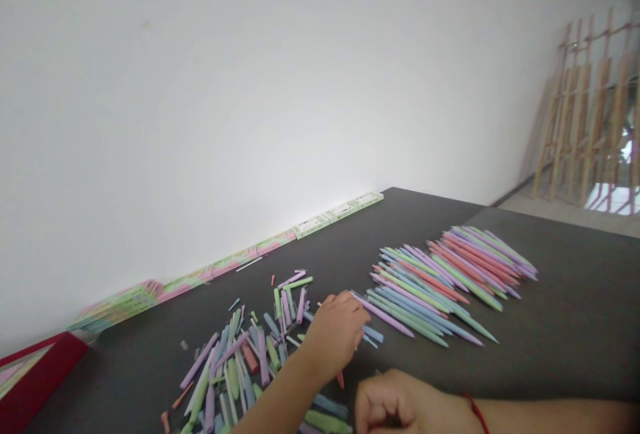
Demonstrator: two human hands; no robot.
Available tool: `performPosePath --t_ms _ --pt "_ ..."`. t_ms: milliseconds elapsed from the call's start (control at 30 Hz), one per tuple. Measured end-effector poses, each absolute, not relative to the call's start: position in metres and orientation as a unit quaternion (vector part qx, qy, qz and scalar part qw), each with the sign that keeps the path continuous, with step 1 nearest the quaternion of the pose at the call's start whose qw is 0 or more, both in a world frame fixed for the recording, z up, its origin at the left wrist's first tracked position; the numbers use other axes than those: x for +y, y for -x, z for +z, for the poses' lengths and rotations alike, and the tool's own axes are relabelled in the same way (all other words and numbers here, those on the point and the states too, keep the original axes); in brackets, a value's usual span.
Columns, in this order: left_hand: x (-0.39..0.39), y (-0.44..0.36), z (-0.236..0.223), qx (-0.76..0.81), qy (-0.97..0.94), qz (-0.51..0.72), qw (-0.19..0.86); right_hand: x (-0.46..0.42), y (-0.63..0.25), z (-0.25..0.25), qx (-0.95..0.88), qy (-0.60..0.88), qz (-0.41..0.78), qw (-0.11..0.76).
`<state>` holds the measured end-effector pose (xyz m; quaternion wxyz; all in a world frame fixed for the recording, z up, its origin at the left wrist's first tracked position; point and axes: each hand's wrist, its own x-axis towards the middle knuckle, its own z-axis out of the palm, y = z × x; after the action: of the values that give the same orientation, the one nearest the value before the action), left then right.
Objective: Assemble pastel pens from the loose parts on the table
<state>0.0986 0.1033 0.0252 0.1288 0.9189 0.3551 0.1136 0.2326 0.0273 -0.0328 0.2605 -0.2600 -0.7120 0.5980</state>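
My left hand (336, 331) is over the right edge of a loose pile of pastel pen parts (263, 354), its fingers curled down and closed. What they hold, if anything, is hidden. A red pen tip (341, 379) pokes out just below this hand, and blue pen pieces (374, 335) show beside its fingertips. Closer to me, my right hand (400, 402) is curled with the fingers folded in; its contents cannot be seen. A purple pen (387, 316) lies right of my left hand, at the near end of rows of assembled pens (430, 294).
A dark table (420, 214) stands against a white wall. Green and pink flat boxes (270, 243) line the wall edge. A red box (50, 374) sits at the lower left. Wooden racks (585, 114) lean at the far right, beyond the table.
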Motion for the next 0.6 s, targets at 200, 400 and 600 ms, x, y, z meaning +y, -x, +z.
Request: performPosePath --t_ms 200,400,600 --pt "0.104 -0.085 0.022 0.403 -0.866 0.182 0.231 0.033 -0.229 -0.050 -0.733 0.272 0.566 0.262" --pt "0.066 -0.045 0.036 0.420 -0.572 0.382 0.592 0.032 -0.227 -0.039 -0.706 0.267 0.595 0.278" --pt "0.026 -0.033 0.055 0.370 -0.335 0.479 0.722 0.024 -0.226 -0.027 -0.632 0.244 0.677 0.287"
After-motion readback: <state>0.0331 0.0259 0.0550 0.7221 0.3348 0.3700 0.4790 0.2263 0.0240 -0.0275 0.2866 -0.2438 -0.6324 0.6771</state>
